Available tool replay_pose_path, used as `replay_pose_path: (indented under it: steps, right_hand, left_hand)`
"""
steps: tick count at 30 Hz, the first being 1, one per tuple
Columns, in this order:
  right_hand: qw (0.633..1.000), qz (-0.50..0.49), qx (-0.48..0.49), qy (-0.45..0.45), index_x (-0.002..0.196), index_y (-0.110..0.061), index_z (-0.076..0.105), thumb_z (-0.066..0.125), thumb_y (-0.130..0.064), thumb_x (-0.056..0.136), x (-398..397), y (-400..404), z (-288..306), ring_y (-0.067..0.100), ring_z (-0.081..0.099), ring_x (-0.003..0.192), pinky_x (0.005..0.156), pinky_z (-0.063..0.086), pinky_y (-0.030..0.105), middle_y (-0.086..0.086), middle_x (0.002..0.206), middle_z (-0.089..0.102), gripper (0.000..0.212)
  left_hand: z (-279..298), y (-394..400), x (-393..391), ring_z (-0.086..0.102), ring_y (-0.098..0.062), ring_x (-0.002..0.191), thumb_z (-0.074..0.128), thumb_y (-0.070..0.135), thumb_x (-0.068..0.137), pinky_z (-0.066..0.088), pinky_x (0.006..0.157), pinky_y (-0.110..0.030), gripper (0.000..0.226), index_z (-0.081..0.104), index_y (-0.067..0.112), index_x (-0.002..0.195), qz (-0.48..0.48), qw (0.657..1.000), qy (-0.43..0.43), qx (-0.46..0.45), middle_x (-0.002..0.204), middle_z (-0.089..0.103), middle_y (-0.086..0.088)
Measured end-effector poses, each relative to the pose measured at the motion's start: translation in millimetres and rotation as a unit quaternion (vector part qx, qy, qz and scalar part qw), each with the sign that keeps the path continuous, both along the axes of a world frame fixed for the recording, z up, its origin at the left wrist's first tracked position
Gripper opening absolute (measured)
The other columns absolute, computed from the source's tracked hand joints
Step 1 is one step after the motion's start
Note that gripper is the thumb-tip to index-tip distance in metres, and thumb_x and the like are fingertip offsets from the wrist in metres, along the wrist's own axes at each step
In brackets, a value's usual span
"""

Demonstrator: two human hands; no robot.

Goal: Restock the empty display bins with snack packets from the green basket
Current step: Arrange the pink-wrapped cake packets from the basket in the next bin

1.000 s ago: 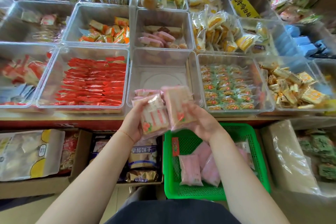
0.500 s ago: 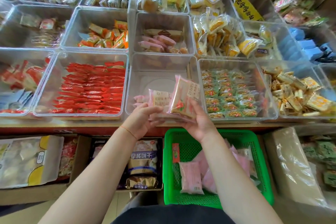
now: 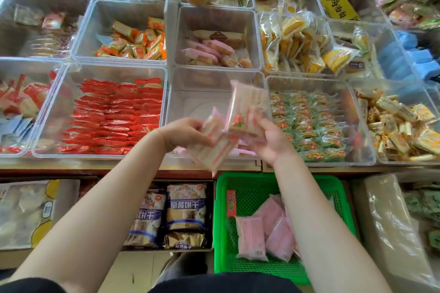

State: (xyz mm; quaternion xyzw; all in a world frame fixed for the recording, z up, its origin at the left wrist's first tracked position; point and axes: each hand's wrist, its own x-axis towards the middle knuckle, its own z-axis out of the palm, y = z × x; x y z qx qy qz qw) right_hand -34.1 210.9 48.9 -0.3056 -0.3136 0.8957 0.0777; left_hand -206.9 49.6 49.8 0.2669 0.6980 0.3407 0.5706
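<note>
- We judge the step in hand to be placing: the packets are already out of the green basket point(image 3: 281, 181) and held over the near edge of the nearly empty clear bin point(image 3: 207, 93) in the front row of the desk point(image 3: 95, 169).
- Our left hand point(image 3: 183, 135) curls its fingers round one pink-and-white snack packet point(image 3: 209, 147), which tilts downward and is blurred.
- Our right hand point(image 3: 273, 143) grips a second packet point(image 3: 247, 109), held nearly upright above the bin's front wall.
- A few pink packets seem to lie at the bin's near edge, mostly hidden behind our hands.
- The next move calls for lowering both packets past the rim and laying them flat in neat rows like the red packets point(image 3: 114, 114) next door.
- More pink packets point(image 3: 264, 231) wait in the basket below the desk, so we judge the restocking well short of done.
- The packets are thin crinkly film, rectangular and light; they look slippery and likely to slide over one another.
- The bins are rigid transparent plastic with rounded corners; the basket is green plastic mesh with a solid rim.
</note>
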Motion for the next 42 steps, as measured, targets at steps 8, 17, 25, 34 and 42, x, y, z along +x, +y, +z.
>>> replay_pose_path:
  steps: [8, 17, 25, 34, 42]
  right_hand:
    - [0.931, -0.037, 0.305, -0.196, 0.126, -0.019, 0.057, 0.065, -0.010, 0.092, -38.8, 39.9, -16.1, 0.019, 0.065, 0.110, 0.095, 0.054, 0.042, -0.001, 0.118, 0.069, 0.036]
    - [0.475, 0.223, 0.796, -0.301, 0.136, -0.033, 0.048, 0.046, 0.000, 0.089, -77.2, 43.4, -49.0, 0.029, 0.054, 0.113, 0.093, 0.037, 0.039, 0.006, 0.125, 0.060, 0.057]
    - [0.547, 0.405, 0.649, -0.339, 0.144, -0.035, 0.045, 0.044, -0.011, 0.095, -78.1, 40.1, -91.5, 0.030, 0.045, 0.132, 0.110, 0.034, 0.049, 0.006, 0.145, 0.049, 0.055]
    - [0.608, 0.336, 0.650, -0.309, 0.139, -0.023, 0.052, 0.041, -0.017, 0.094, -73.2, 31.2, -71.0, 0.028, 0.038, 0.135, 0.116, 0.026, 0.048, 0.007, 0.144, 0.047, 0.046]
    - [0.854, 0.142, 0.468, -0.175, 0.068, -0.008, 0.059, 0.045, -0.001, 0.092, -4.2, -42.9, -8.0, 0.015, 0.055, 0.051, 0.050, 0.046, 0.025, -0.002, 0.054, 0.056, 0.029]
  left_hand:
    - [-48.7, 46.8, -32.0, 0.064, -0.036, 0.090, 0.052, 0.017, 0.090, 0.050, 0.073, -0.039, 0.024, 0.066, 0.022, 0.109, 0.138, 0.859, 0.490, 0.056, 0.098, 0.071, -0.009]
    - [-112.7, 51.0, -33.7, 0.057, -0.031, 0.110, 0.040, 0.021, 0.095, 0.039, 0.090, -0.042, 0.032, 0.053, 0.026, 0.124, -0.108, 0.865, 0.465, -0.153, 0.122, 0.060, -0.007]
    - [-109.9, 52.5, -30.6, 0.054, -0.031, 0.109, 0.031, 0.028, 0.098, 0.037, 0.093, -0.046, 0.035, 0.048, 0.021, 0.128, -0.142, 0.853, 0.474, -0.165, 0.122, 0.058, -0.010]
    - [-92.0, 48.8, -23.4, 0.052, -0.033, 0.115, 0.037, 0.030, 0.094, 0.037, 0.097, -0.048, 0.044, 0.042, 0.023, 0.137, -0.138, 0.858, 0.473, -0.146, 0.130, 0.055, -0.011]
    - [-45.4, -15.1, 85.6, 0.056, -0.019, 0.059, 0.038, 0.037, 0.085, 0.045, 0.050, -0.031, 0.032, 0.064, 0.018, 0.081, 0.086, 0.869, 0.475, 0.111, 0.065, 0.060, 0.006]
